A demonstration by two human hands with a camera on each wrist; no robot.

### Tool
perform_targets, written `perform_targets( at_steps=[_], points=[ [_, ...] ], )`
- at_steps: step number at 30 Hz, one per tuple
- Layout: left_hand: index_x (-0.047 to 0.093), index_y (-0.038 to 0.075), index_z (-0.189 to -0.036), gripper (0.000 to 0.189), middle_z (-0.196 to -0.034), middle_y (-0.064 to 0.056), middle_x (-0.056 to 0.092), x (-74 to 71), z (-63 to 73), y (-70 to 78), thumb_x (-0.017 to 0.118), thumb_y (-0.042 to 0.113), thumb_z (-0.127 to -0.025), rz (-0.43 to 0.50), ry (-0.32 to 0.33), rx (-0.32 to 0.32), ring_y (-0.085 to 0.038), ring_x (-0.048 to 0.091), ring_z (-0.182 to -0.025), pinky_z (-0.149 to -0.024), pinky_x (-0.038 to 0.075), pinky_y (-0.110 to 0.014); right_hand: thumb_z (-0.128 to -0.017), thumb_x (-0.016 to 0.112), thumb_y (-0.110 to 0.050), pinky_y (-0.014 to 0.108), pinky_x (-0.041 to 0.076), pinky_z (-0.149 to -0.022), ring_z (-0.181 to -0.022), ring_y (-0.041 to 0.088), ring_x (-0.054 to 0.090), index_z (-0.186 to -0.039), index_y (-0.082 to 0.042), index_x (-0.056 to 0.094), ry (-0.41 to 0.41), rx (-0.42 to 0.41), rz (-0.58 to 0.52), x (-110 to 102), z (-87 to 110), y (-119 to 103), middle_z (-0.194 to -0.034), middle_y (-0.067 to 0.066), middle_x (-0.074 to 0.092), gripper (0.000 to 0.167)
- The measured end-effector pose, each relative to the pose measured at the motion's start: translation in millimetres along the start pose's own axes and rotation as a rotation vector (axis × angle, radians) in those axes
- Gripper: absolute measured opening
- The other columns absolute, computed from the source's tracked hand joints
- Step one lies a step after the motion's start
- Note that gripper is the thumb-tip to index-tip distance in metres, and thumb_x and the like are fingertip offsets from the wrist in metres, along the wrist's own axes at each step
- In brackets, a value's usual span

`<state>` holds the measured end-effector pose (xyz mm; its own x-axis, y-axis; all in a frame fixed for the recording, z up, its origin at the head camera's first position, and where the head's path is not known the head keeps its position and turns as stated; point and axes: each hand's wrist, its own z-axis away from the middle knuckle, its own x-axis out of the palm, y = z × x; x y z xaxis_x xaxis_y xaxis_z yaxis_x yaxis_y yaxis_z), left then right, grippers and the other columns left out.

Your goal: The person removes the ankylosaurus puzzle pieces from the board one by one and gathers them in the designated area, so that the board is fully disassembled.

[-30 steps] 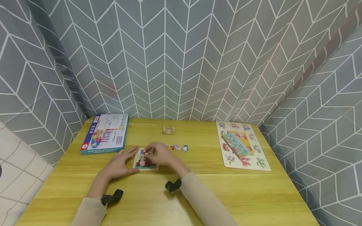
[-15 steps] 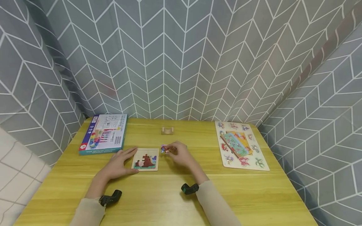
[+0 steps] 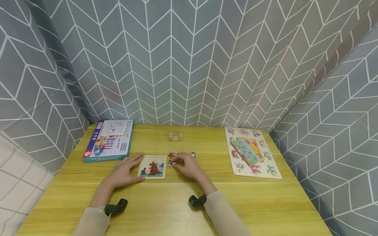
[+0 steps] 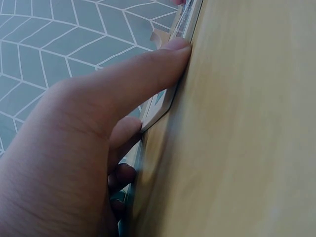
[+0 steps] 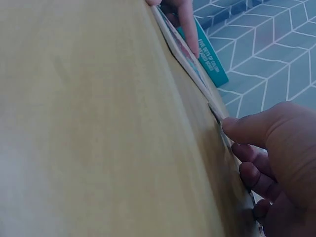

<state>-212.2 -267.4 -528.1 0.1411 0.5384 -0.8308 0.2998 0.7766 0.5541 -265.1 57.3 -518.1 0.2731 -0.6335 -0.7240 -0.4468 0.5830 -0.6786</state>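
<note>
A square wooden puzzle tray (image 3: 146, 160) lies flat, partly filled with pieces forming a brown animal; its upper left is bare wood. My left hand (image 3: 124, 172) grips the tray at its left corners, thumb at the near edge and index finger at the far edge. In the left wrist view the thumb (image 4: 173, 57) presses against the tray's side. Just right of the tray, my right hand (image 3: 188, 166) pinches a small puzzle piece (image 3: 170, 162), mostly covered by the fingertips. Another piece (image 3: 171, 154) lies behind it, with more pieces partly hidden behind the hand.
A flat boxed toy (image 3: 110, 139) lies at the back left. Near the back edge stands a small wooden block (image 3: 175, 137) with a curved notch. On the right, a peg puzzle board (image 3: 268, 168) carries a green picture puzzle (image 3: 246, 150). Patterned curtains surround the wooden table (image 3: 153, 209).
My right hand has moved from over the tray to the loose pieces on its right, then slightly nearer. The tray's upper left has become bare. My left hand has stayed put.
</note>
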Motion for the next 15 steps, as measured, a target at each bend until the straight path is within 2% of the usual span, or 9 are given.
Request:
perform_targets(
  at_steps=[1, 5, 10, 15],
  points=[
    [0.043, 0.012, -0.164, 0.103, -0.17, -0.015, 0.037, 0.3, -0.2, -0.1, 0.084, 0.061, -0.083, 0.003, -0.001, -0.001, -0.059, 0.026, -0.15, -0.118, 0.017, -0.078, -0.1, 0.074, -0.011, 0.049, 0.04, -0.121, -0.145, 0.038, 0.05, -0.115, -0.01, 0.079, -0.003, 0.006, -0.003, 0.7, -0.2, 0.2, -0.119, 0.007, 0.077, 0.016],
    [0.043, 0.012, -0.164, 0.103, -0.17, -0.015, 0.037, 0.9, -0.9, -0.6, 0.084, 0.06, -0.083, 0.012, -0.003, -0.001, -0.06, 0.023, -0.15, -0.118, 0.016, -0.079, -0.1, 0.074, -0.011, 0.052, 0.041, -0.12, -0.146, 0.041, 0.049, -0.115, -0.01, 0.078, -0.014, 0.009, -0.004, 1.7, 0.4, -0.1, -0.122, 0.008, 0.076, 0.016],
    [0.042, 0.012, -0.164, 0.102, -0.17, -0.015, 0.037, 1.2, -1.2, -2.4, 0.084, 0.059, -0.084, 0.012, 0.0, 0.001, -0.059, 0.025, -0.15, -0.118, 0.015, -0.078, -0.1, 0.074, -0.011, 0.052, 0.048, -0.113, -0.132, 0.038, 0.06, -0.115, -0.011, 0.078, -0.01, -0.012, 0.01, 1.0, 0.2, -0.5, -0.124, 0.008, 0.074, 0.016],
    [0.042, 0.012, -0.164, 0.102, -0.17, -0.014, 0.037, 1.8, -0.9, -2.8, 0.085, 0.059, -0.083, 0.022, -0.002, -0.002, -0.059, 0.025, -0.15, -0.118, 0.015, -0.078, -0.101, 0.074, -0.013, 0.05, 0.05, -0.109, -0.124, 0.035, 0.064, -0.115, -0.013, 0.078, -0.022, -0.011, 0.005, 0.7, 0.3, 0.4, -0.127, 0.009, 0.072, 0.015]
  ],
)
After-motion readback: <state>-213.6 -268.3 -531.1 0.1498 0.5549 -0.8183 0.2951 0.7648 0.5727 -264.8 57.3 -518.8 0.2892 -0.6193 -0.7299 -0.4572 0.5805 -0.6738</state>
